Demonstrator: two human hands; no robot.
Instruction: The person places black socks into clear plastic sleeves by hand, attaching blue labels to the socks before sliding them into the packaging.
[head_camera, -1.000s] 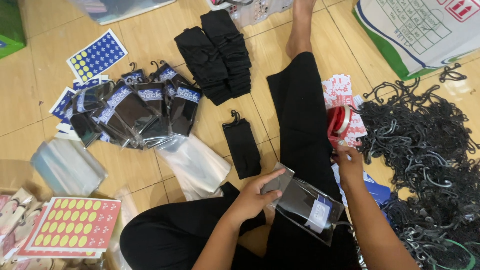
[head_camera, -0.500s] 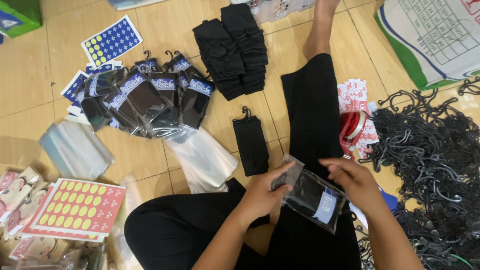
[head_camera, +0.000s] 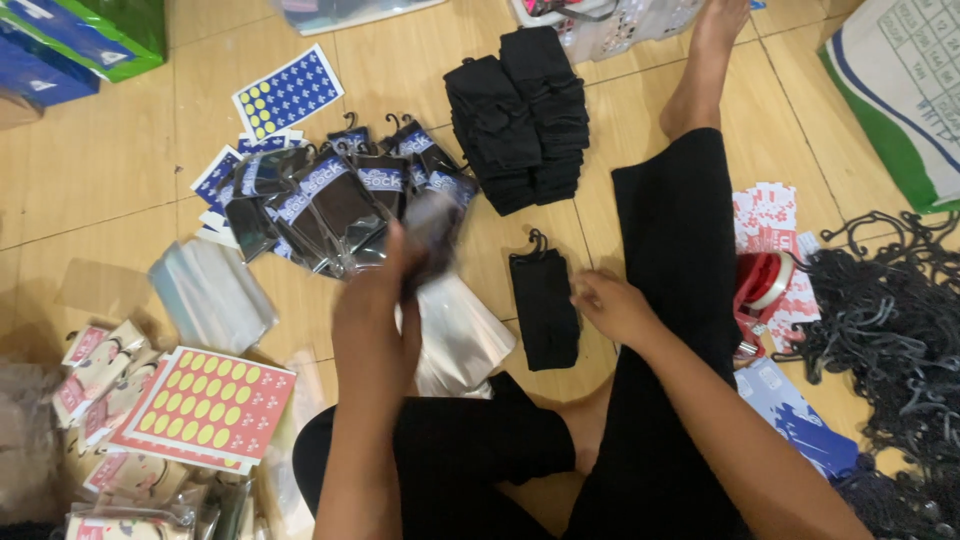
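My left hand (head_camera: 375, 325) is raised over the floor, shut on a clear-bagged pair of black socks (head_camera: 432, 235), blurred, beside the fanned pile of bagged sock packs (head_camera: 330, 195). My right hand (head_camera: 612, 305) hovers with fingers apart just right of a loose black sock pair on a hanger (head_camera: 545, 305) lying on the wooden floor. It holds nothing. A stack of empty clear bags (head_camera: 460, 335) lies under my left hand.
Two stacks of folded black socks (head_camera: 520, 115) sit farther off. A heap of black plastic hangers (head_camera: 890, 330) is at the right, by a red tape dispenser (head_camera: 762, 285). Sticker sheets (head_camera: 205, 405), more clear bags (head_camera: 210, 295) and blue cards (head_camera: 288, 92) lie left.
The bagged socks left my lap: my left hand carried them up and left toward the pack pile. My right hand let go and moved toward the loose sock pair.
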